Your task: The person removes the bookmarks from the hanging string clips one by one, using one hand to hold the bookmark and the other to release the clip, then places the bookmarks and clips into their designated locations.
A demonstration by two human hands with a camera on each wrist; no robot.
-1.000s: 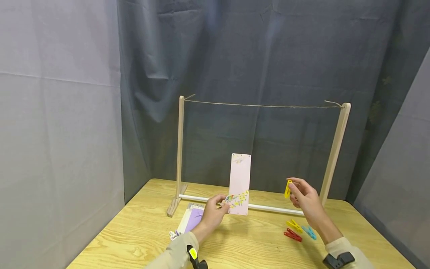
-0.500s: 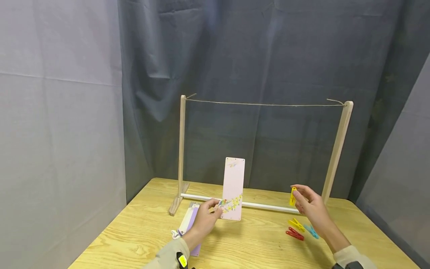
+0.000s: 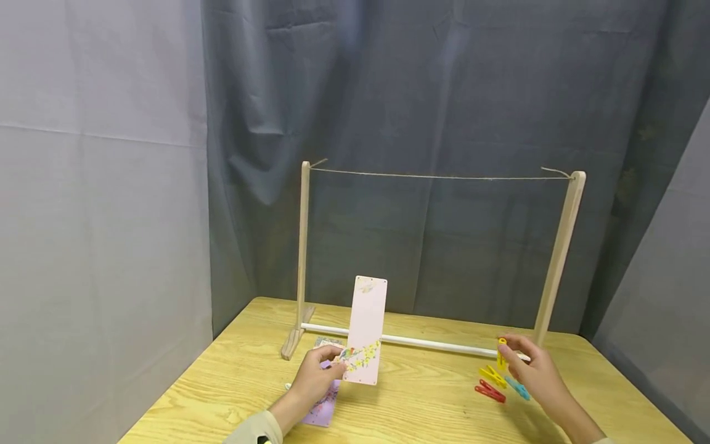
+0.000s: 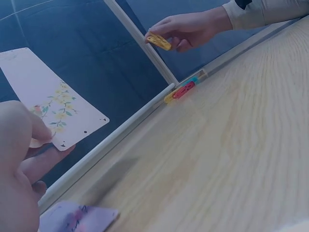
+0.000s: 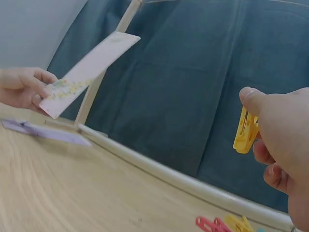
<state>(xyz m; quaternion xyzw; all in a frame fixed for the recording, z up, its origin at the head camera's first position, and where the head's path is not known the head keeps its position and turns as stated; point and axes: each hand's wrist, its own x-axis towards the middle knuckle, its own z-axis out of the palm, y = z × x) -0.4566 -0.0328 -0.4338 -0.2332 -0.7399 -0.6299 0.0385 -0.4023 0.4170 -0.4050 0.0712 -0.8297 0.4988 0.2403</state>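
My left hand (image 3: 314, 377) pinches a tall pale pink card (image 3: 368, 320) by its lower left edge and holds it up over the table. Yellow flowers and a small bird are printed near the card's bottom, and small holes show at its corners. Between thumb and fingers, my right hand (image 3: 532, 370) pinches a yellow clothespin (image 5: 245, 130) upright. Below that hand lie another yellow clothespin (image 3: 492, 375), a red clothespin (image 3: 490, 391) and a blue clothespin (image 3: 518, 388). Under the left hand lies a purple flowered card (image 3: 323, 408), partly hidden by the hand.
Behind the hands stands a wooden frame with a left post (image 3: 303, 246), a right post (image 3: 560, 259) and a white bottom rail (image 3: 427, 343). A thin string (image 3: 438, 177) runs between the post tops. Grey curtains (image 3: 471, 92) close off the back and sides of the wooden table (image 3: 421, 413).
The left hand has moved down and left with the pink card, which tilts slightly more. My right hand has come down and right with the yellow clothespin, nearer the loose ones.
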